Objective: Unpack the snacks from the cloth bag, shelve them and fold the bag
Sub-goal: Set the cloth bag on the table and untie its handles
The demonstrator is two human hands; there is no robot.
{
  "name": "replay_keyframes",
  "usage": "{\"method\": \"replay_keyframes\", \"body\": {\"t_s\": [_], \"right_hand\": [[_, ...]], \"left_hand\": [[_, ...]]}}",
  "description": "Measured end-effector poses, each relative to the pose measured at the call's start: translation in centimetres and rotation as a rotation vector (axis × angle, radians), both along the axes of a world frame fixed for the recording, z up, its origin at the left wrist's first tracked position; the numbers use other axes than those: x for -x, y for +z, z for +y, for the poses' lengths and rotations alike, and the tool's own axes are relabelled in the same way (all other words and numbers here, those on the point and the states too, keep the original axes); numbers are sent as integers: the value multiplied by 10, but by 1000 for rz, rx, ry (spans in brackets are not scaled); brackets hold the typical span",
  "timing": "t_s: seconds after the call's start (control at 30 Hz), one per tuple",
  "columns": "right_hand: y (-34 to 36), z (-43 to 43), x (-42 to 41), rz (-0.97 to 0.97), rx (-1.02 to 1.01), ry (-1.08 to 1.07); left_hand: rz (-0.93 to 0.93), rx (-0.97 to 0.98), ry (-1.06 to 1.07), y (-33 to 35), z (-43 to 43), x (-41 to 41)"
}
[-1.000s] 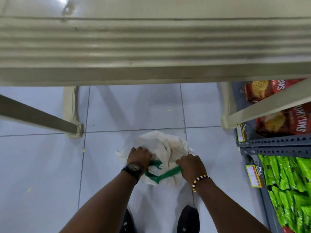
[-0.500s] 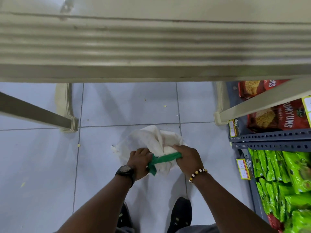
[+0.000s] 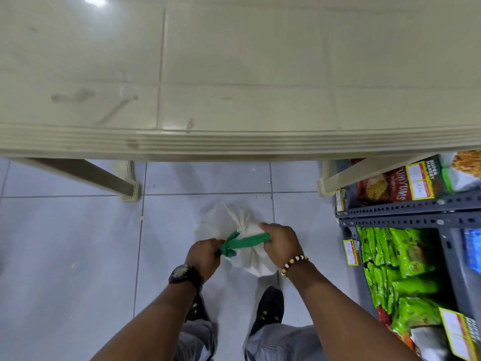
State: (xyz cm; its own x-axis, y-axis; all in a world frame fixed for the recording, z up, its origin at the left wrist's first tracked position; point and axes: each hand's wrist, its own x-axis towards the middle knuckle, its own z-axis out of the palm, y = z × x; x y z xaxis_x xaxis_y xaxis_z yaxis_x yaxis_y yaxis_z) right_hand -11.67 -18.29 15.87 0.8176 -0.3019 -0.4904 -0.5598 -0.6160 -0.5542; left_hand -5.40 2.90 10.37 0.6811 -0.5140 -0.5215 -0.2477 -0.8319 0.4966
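Fingers [image 3: 270, 228] of left hand [image 3: 205, 256] and right hand [image 3: 282, 243] clench the cloth bag's [image 3: 242, 221] green handles [image 3: 250, 241].

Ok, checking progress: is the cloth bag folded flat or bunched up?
Bunched: the cloth bag is a wrinkled bundle, left hand and right hand gripping its green handles.

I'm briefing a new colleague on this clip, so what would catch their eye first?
Probably the white cloth bag at the centre, its green handles gripped taut between the left hand and the right hand. Next, the big beige table filling the top of the view, and the bright green snack packets on the grey shelf at the right.
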Motion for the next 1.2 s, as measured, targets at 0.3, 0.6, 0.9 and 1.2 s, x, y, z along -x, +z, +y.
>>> {"method": "replay_keyframes", "body": {"t_s": [0.3,0.6,0.9,1.2], "right_hand": [[190,8,54,-160,77,31],[423,-3,50,-387,163,106],[565,-35,0,-728,251,185],[631,-71,-87,-771,348,185]], "left_hand": [[-151,145,-84,207,24,46],[-407,181,-126,449,7,56],[-696,247,-64,602,-13,10],[-804,247,-19,666,-48,-74]]}}
